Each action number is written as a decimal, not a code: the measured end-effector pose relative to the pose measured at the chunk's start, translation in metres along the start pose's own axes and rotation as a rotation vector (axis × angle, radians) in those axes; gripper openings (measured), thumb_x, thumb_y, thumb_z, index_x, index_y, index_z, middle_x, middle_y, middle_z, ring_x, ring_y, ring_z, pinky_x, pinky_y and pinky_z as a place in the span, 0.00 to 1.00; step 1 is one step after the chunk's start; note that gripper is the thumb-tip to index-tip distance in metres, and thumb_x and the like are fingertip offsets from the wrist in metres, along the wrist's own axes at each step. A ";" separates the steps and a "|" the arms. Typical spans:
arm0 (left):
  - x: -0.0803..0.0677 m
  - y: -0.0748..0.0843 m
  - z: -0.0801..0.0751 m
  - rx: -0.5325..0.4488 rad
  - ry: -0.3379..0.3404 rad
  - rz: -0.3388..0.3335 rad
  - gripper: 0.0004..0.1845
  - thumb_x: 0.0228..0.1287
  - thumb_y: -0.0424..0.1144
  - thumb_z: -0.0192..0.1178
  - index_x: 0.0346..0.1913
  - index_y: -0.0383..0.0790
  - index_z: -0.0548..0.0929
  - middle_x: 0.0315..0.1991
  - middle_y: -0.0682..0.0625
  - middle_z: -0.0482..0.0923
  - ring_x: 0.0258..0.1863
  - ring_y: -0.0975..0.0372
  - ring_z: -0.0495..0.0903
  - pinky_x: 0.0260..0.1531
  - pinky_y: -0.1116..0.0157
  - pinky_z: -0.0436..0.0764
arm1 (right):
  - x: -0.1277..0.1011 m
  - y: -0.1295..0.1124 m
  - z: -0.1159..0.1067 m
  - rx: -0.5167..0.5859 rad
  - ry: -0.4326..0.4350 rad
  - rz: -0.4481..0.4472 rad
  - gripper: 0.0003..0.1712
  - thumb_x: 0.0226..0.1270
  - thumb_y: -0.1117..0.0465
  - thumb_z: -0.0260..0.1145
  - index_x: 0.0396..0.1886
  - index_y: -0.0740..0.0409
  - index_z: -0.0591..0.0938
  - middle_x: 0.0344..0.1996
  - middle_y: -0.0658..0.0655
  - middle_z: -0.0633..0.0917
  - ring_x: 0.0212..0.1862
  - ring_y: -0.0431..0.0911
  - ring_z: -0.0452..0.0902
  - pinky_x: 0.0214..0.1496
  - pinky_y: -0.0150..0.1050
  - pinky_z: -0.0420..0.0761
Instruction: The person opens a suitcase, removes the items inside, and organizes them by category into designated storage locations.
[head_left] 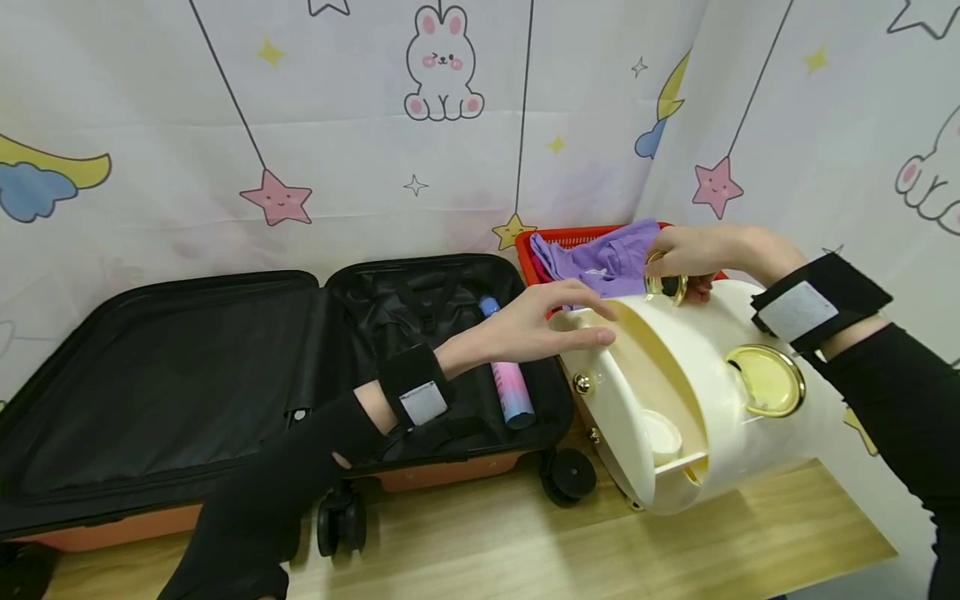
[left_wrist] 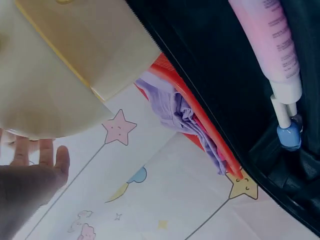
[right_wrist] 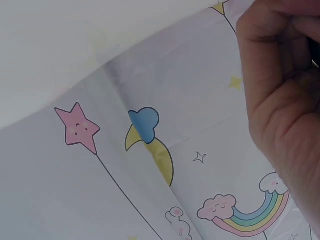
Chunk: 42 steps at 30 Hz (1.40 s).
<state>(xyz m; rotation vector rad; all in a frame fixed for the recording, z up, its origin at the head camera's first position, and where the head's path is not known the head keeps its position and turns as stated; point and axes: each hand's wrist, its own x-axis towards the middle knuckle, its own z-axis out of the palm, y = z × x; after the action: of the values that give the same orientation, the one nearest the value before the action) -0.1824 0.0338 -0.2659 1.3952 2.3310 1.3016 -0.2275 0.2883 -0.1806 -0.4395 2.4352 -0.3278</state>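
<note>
A cream vanity case with gold fittings lies tilted on its side on the wooden surface, its open mouth facing the suitcase. A small white jar sits inside it. My left hand reaches over the suitcase with straight fingers that touch the case's upper rim. My right hand curls round a gold ring handle on top of the case. In the left wrist view the cream case fills the top left above my flat left hand. The right wrist view shows only my curled right hand against the patterned cloth.
An open suitcase with black lining lies to the left, holding a pink-and-blue bottle. Behind the case stands a red basket with a purple garment. A second gold ring is set in the case's side. Cartoon-print cloth hangs behind.
</note>
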 end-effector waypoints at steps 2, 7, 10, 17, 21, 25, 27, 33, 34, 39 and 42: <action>-0.001 0.001 0.001 0.020 -0.016 0.040 0.15 0.67 0.45 0.66 0.54 0.47 0.86 0.55 0.54 0.82 0.60 0.66 0.75 0.65 0.63 0.72 | 0.000 0.000 0.000 -0.005 0.000 0.000 0.14 0.78 0.58 0.48 0.36 0.61 0.75 0.15 0.49 0.77 0.17 0.39 0.73 0.24 0.34 0.76; 0.001 0.017 0.002 0.171 -0.068 0.136 0.12 0.68 0.47 0.64 0.49 0.48 0.88 0.49 0.56 0.85 0.56 0.65 0.77 0.60 0.69 0.71 | 0.000 -0.001 -0.001 -0.021 0.003 0.000 0.14 0.79 0.58 0.48 0.40 0.63 0.76 0.14 0.48 0.77 0.16 0.39 0.73 0.23 0.34 0.76; 0.002 0.037 0.007 0.355 -0.147 0.137 0.13 0.70 0.51 0.62 0.50 0.53 0.88 0.49 0.60 0.86 0.56 0.66 0.77 0.62 0.67 0.70 | 0.000 0.000 -0.001 -0.018 -0.001 0.000 0.14 0.79 0.58 0.48 0.40 0.63 0.76 0.14 0.48 0.77 0.17 0.39 0.73 0.23 0.34 0.75; 0.015 0.100 0.038 0.779 -0.499 -0.080 0.11 0.67 0.61 0.56 0.40 0.62 0.83 0.38 0.66 0.82 0.41 0.70 0.80 0.51 0.61 0.73 | -0.001 0.000 -0.003 -0.023 0.004 0.008 0.15 0.80 0.57 0.48 0.39 0.62 0.75 0.14 0.48 0.77 0.17 0.39 0.73 0.24 0.34 0.76; 0.029 0.113 0.053 0.867 -0.661 -0.227 0.15 0.64 0.66 0.58 0.45 0.64 0.77 0.40 0.66 0.77 0.40 0.67 0.75 0.46 0.61 0.69 | -0.002 0.000 -0.003 -0.029 0.002 0.010 0.15 0.80 0.57 0.48 0.38 0.62 0.75 0.15 0.48 0.77 0.17 0.39 0.74 0.25 0.35 0.77; 0.037 0.110 0.059 0.864 -0.729 -0.294 0.20 0.61 0.69 0.60 0.51 0.67 0.75 0.42 0.67 0.76 0.42 0.67 0.73 0.44 0.63 0.67 | -0.001 0.000 -0.001 -0.019 -0.004 0.004 0.15 0.80 0.57 0.48 0.39 0.62 0.75 0.15 0.48 0.77 0.17 0.39 0.73 0.25 0.35 0.77; 0.039 0.107 0.059 0.849 -0.735 -0.300 0.22 0.59 0.69 0.61 0.51 0.66 0.74 0.42 0.67 0.75 0.42 0.68 0.73 0.44 0.63 0.65 | 0.000 0.000 -0.001 -0.018 -0.003 0.006 0.15 0.80 0.57 0.48 0.40 0.62 0.76 0.15 0.48 0.77 0.17 0.39 0.73 0.25 0.35 0.77; 0.037 0.103 0.053 0.771 -0.626 -0.273 0.15 0.56 0.63 0.67 0.40 0.63 0.77 0.37 0.67 0.77 0.37 0.69 0.75 0.38 0.63 0.70 | 0.001 -0.002 -0.001 -0.028 -0.002 0.019 0.15 0.80 0.56 0.48 0.44 0.64 0.75 0.16 0.49 0.77 0.18 0.40 0.74 0.26 0.36 0.78; 0.037 0.101 0.050 0.750 -0.590 -0.258 0.14 0.56 0.61 0.68 0.38 0.63 0.78 0.36 0.67 0.78 0.36 0.69 0.76 0.36 0.64 0.71 | 0.001 -0.002 -0.001 -0.026 -0.003 0.019 0.16 0.80 0.56 0.48 0.45 0.64 0.75 0.16 0.49 0.77 0.18 0.40 0.74 0.26 0.36 0.78; 0.035 0.093 0.038 0.688 -0.391 -0.212 0.10 0.56 0.54 0.70 0.32 0.59 0.80 0.33 0.65 0.79 0.33 0.67 0.77 0.27 0.65 0.75 | 0.001 -0.004 -0.001 -0.011 -0.010 0.021 0.15 0.80 0.57 0.48 0.41 0.62 0.75 0.17 0.49 0.76 0.18 0.40 0.73 0.26 0.35 0.76; 0.037 0.089 0.034 0.707 -0.313 -0.212 0.09 0.56 0.53 0.69 0.32 0.57 0.80 0.31 0.64 0.79 0.31 0.65 0.77 0.25 0.65 0.75 | 0.000 -0.003 -0.001 0.003 -0.013 0.022 0.14 0.79 0.57 0.48 0.38 0.62 0.74 0.18 0.49 0.75 0.18 0.40 0.72 0.26 0.34 0.74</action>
<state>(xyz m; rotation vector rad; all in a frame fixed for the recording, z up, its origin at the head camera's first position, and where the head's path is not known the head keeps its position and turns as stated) -0.1276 0.1007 -0.2113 1.3107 2.7122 0.1637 -0.2269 0.2860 -0.1790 -0.4119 2.4246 -0.3176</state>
